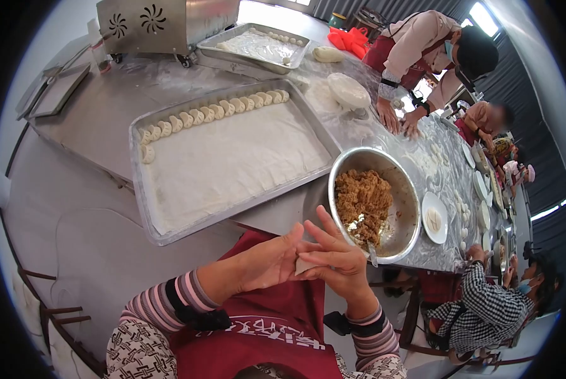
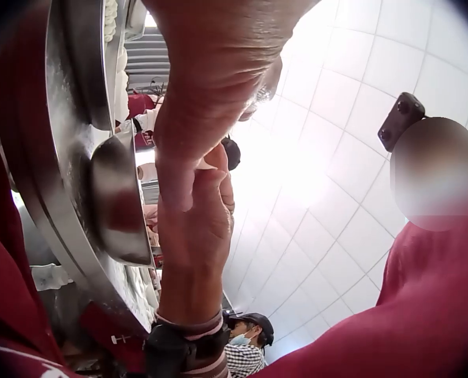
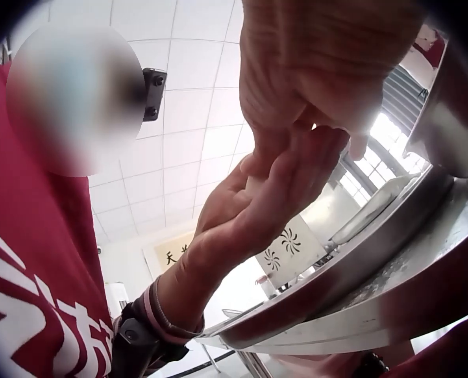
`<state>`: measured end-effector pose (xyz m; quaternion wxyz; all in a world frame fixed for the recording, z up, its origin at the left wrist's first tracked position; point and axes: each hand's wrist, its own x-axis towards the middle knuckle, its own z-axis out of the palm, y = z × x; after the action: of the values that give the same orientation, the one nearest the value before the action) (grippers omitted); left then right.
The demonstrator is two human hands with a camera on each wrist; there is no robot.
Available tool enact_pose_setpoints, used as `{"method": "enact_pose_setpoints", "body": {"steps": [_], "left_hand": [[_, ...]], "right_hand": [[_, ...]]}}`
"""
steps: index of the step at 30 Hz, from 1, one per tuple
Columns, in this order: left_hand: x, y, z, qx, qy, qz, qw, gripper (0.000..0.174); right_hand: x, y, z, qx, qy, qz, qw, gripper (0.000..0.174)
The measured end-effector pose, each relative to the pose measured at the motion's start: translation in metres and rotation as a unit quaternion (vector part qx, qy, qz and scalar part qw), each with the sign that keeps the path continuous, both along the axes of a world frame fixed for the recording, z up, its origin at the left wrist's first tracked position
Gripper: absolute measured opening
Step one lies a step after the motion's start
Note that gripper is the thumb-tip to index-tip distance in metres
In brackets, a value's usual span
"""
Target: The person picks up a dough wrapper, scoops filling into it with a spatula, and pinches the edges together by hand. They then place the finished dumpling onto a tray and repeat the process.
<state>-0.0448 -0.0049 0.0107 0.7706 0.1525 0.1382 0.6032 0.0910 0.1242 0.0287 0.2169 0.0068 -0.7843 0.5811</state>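
In the head view, my left hand (image 1: 264, 260) and right hand (image 1: 341, 264) meet in front of the apron, near the table's edge. A small pale dumpling (image 1: 304, 265) sits between them, pinched by the fingers of both hands. Most of it is hidden behind the fingers. The wrist views show the hands pressed together from below, the fingers overlapping. Just beyond the right hand stands a steel bowl (image 1: 409, 237) of brown minced filling (image 1: 362, 199), a spoon handle (image 1: 372, 254) sticking out at its near rim.
A large metal tray (image 1: 232, 170) has a row of finished dumplings (image 1: 216, 111) along its far edge. Behind it is a smaller tray (image 1: 251, 45). A white plate (image 1: 434, 218) lies right of the bowl. Across the table one person (image 1: 422, 57) works dough; another (image 1: 485, 309) sits at the right.
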Motion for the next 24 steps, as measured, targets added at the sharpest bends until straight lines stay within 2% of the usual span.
{"method": "enact_pose_setpoints", "body": {"steps": [2,4,6,10,12,16,18,19,21,22,24], "left_hand": [[0.003,0.001,-0.004,0.001,0.080,0.021,0.997,0.078],[0.008,-0.001,-0.005,-0.005,0.081,0.049,0.996,0.077],[0.009,-0.003,-0.007,-0.012,0.083,0.074,0.994,0.075],[0.007,-0.007,-0.009,0.004,0.090,0.098,0.991,0.072],[0.008,-0.008,-0.005,0.014,0.084,0.104,0.991,0.072],[0.009,-0.009,0.000,0.000,0.082,0.120,0.989,0.071],[0.010,-0.010,-0.007,-0.001,0.078,0.122,0.990,0.071],[0.011,-0.010,-0.011,0.007,0.073,0.126,0.989,0.070],[0.012,-0.012,-0.013,0.015,0.070,0.129,0.989,0.069],[0.013,-0.013,-0.012,0.003,0.076,0.142,0.987,0.068],[0.012,-0.012,-0.006,-0.008,0.086,0.152,0.985,0.066]], "right_hand": [[0.000,0.001,-0.007,0.026,0.015,0.001,1.000,0.032],[-0.001,0.001,-0.010,0.052,0.029,0.004,0.998,0.029],[-0.002,0.000,-0.012,0.178,0.060,-0.038,0.981,0.025],[-0.006,-0.012,-0.008,0.149,0.033,-0.076,0.985,0.028],[-0.008,-0.017,-0.010,0.024,0.070,-0.104,0.992,0.030],[-0.006,-0.019,-0.008,0.024,0.054,-0.103,0.993,0.034],[-0.004,-0.012,-0.016,0.114,0.081,-0.073,0.987,0.035],[-0.004,-0.009,-0.019,0.113,0.081,-0.072,0.988,0.035],[-0.005,-0.007,-0.023,0.213,0.101,-0.079,0.969,0.037],[-0.004,-0.010,-0.021,0.212,0.102,-0.081,0.969,0.037],[-0.007,-0.019,-0.010,0.129,0.067,-0.126,0.981,0.037]]}}
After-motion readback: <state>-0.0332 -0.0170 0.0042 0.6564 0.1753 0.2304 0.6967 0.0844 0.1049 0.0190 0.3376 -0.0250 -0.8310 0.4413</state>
